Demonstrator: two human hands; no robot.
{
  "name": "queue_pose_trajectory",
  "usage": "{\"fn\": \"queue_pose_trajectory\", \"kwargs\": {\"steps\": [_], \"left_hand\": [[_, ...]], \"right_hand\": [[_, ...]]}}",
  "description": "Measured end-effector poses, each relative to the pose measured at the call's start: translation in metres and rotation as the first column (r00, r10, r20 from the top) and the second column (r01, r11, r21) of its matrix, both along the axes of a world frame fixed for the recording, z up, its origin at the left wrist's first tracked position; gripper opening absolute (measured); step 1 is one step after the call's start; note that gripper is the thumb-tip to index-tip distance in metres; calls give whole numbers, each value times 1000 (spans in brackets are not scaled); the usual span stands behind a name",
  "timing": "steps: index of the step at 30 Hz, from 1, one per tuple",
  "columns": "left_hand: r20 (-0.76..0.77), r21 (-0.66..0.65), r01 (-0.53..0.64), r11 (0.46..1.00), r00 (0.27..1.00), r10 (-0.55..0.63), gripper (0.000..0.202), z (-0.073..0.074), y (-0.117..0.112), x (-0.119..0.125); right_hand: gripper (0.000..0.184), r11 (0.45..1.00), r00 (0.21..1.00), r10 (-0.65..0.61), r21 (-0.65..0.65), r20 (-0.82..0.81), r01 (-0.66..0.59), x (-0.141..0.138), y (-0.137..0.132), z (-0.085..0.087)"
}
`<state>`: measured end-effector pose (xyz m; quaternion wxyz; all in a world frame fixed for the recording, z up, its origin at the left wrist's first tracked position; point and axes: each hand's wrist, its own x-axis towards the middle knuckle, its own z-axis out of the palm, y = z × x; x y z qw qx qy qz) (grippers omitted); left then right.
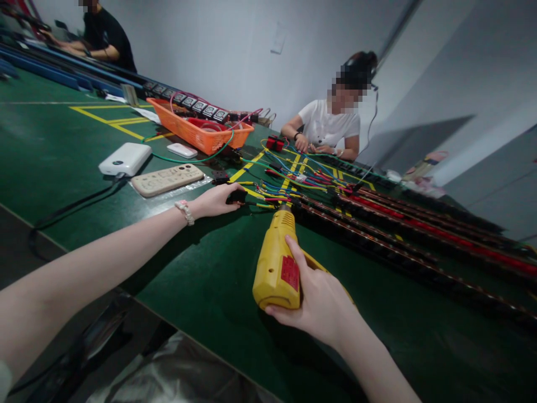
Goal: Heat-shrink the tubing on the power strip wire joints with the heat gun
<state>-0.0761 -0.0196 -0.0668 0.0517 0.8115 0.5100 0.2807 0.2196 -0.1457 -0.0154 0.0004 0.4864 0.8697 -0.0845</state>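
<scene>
My right hand [316, 294] is wrapped round a yellow heat gun [274, 263] with a red label on its side. The gun's nozzle points away from me, at a bundle of coloured wires [272, 196]. My left hand [220, 200] grips a small black connector [237, 197] at the wires' near end. Yellow, blue, red and green leads run from it to the right. They reach long dark strips [364, 226] with copper-coloured edges that lie across the table.
On the green table [201, 291] stand an orange basket [201, 133] with cables, a white power bank [126, 158], a phone in a beige case [168, 180] and a small white device [182, 150]. Across the table one person [329, 120] works; another person [109, 39] is far left.
</scene>
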Motion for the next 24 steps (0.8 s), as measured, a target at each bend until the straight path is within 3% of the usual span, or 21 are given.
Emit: {"fn": "queue_pose_trajectory", "kwargs": {"steps": [5, 10, 19, 24], "left_hand": [[59, 71, -4, 997, 998, 0, 64, -3, -1, 12], [68, 125, 47, 991, 996, -56, 39, -3, -2, 22], [69, 107, 56, 993, 996, -63, 37, -4, -2, 27], [52, 103, 85, 991, 995, -91, 36, -3, -3, 24]], "right_hand": [[114, 999, 1000, 16, 34, 15, -16, 1, 2, -1], [114, 998, 999, 40, 38, 11, -40, -2, 1, 0], [120, 979, 980, 198, -53, -30, -199, -18, -10, 5], [121, 968, 968, 247, -37, -54, -249, -19, -9, 5]]}}
